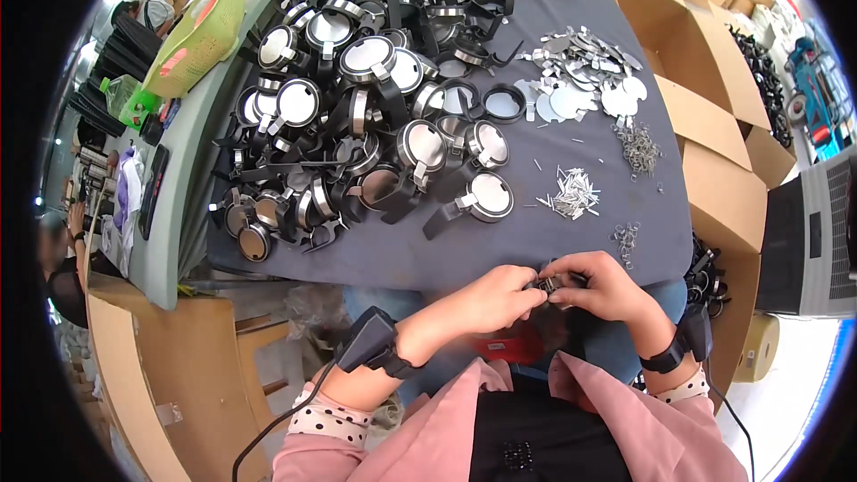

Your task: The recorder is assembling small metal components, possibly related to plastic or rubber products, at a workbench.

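Observation:
Just past the table's front edge, above my lap, my left hand and my right hand meet on a small black and metal part. Fingers and thumbs of both hands pinch it from either side, and most of its shape is hidden. Beyond my hands, a pile of short silver pins lies on the dark cloth. Small wire springs are scattered to its right, below a larger heap of springs. One round metal lid with a black handle lies nearest my left hand.
A big heap of similar round lids covers the table's left and back. Flat metal plates with tabs lie at the right. Cardboard boxes line the right side. A green basket stands on the side table at left, where another person is visible.

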`<state>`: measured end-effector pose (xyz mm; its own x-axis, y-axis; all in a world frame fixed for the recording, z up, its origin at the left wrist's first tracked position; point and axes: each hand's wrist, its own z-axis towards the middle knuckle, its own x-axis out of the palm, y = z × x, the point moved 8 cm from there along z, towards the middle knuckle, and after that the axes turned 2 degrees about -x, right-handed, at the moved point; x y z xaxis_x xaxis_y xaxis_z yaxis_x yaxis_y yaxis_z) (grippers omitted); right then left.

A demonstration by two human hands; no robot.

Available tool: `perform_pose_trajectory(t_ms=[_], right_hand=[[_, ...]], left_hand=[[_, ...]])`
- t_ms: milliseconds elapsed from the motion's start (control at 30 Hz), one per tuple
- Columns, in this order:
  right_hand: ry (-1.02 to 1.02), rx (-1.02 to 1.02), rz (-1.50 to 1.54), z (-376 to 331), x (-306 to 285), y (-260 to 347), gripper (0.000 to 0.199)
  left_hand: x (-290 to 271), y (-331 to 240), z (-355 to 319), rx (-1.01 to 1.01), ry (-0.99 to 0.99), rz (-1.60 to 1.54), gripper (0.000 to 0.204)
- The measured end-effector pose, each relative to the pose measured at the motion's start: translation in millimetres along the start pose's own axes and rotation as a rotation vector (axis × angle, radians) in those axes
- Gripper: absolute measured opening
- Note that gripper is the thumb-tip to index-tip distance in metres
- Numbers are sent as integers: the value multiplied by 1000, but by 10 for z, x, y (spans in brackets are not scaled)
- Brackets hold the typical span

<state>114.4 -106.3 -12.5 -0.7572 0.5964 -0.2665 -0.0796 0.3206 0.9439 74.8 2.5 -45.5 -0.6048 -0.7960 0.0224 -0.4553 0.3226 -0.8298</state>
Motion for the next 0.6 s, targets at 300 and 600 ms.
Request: perform_pose_trajectory(t_ms=[300, 600], right_hand=[[-26, 42, -13, -38, -12, 57, 28], [-68, 68, -75, -46, -17, 44, 29]], left_hand=[[6, -24, 18, 53, -78, 37, 28], [-41, 19, 100, 4, -149, -52, 27]])
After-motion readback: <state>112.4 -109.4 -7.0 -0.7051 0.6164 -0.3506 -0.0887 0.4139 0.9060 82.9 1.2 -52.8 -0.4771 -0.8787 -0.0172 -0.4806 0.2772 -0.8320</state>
